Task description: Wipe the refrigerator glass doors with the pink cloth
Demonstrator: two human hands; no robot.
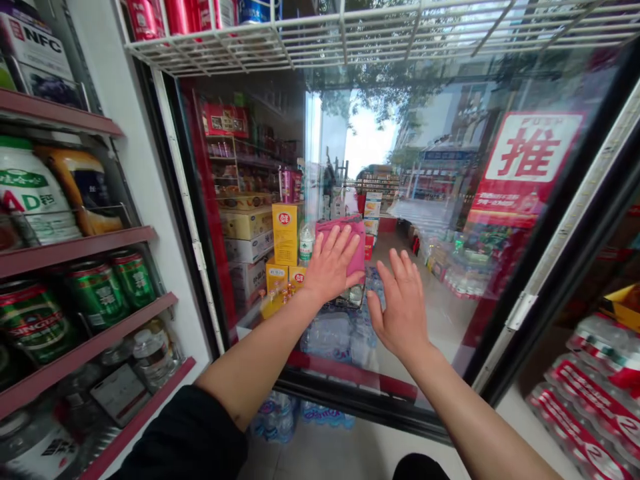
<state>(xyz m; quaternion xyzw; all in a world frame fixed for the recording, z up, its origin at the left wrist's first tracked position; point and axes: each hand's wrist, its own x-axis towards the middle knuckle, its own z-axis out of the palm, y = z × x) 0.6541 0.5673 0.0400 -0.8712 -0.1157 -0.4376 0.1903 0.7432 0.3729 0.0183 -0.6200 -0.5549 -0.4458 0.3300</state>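
Pink cloth [358,260] sits pinned to the glass door [475,280] beneath the flat, spread left hand [330,270]. The right hand [400,310] is open and empty, just beside.

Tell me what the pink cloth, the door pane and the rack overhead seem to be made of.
Pink cloth: soft fabric, perhaps microfibre, matte, lying flat under the left hand. Door pane: clear glass, glossy; it reflects trees and buildings, and boxes show through it. Rack: metal wire, probably white-coated, judging by its thin, even grid.
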